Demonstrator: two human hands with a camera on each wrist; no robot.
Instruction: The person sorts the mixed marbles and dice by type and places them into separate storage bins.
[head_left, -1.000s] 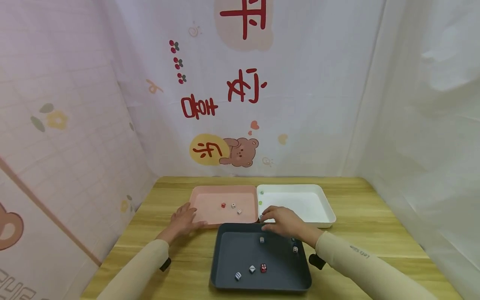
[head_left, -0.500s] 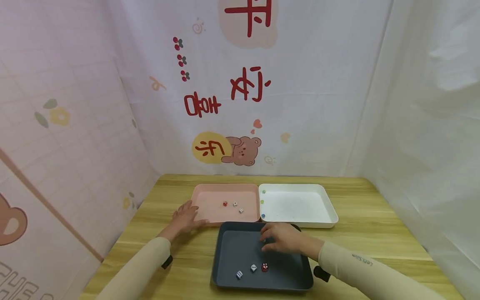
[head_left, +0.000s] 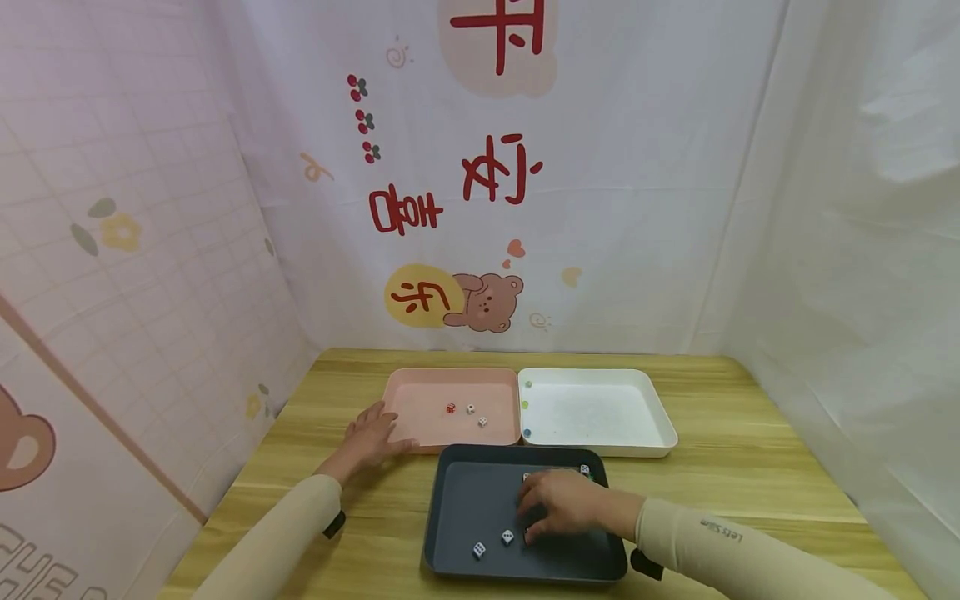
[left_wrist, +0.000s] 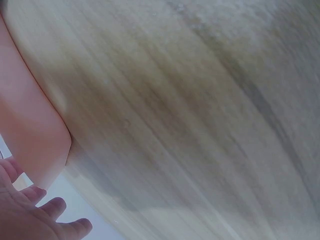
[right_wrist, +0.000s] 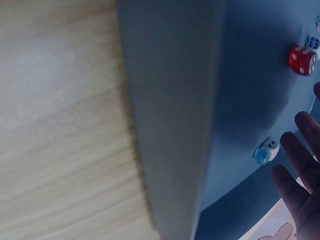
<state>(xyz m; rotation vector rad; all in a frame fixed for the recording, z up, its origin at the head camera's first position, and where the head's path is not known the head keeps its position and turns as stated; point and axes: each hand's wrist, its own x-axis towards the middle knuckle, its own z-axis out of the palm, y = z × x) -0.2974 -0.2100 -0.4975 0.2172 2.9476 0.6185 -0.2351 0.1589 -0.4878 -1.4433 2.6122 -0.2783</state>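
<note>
In the head view my right hand point(head_left: 562, 500) is over the dark grey tray point(head_left: 465, 500), fingers extended downward. The right wrist view shows its fingers spread and apart from a red die point(right_wrist: 301, 60); in the head view the hand mostly hides that die. White dice lie on the same tray: one point(head_left: 507, 537) beside the thumb, another point(head_left: 479, 550) nearer the front, and one point(right_wrist: 271, 146) against a small blue bead point(right_wrist: 260, 156). At the left end of the pink tray point(head_left: 420, 417) my left hand point(head_left: 371, 437) rests with loosely spread fingers.
Inside the pink tray sit a red die point(head_left: 451, 408) and two white dice point(head_left: 471, 409). The white tray point(head_left: 592, 408) adjoins it, with a green bead point(head_left: 526, 405) and a blue bead point(head_left: 527, 432) along its left side. Fabric walls enclose the wooden table point(head_left: 720, 433).
My right hand has moved from the white tray's near left corner, where a blue bead now lies, down into the dark tray beside the red die. The left hand keeps its place.
</note>
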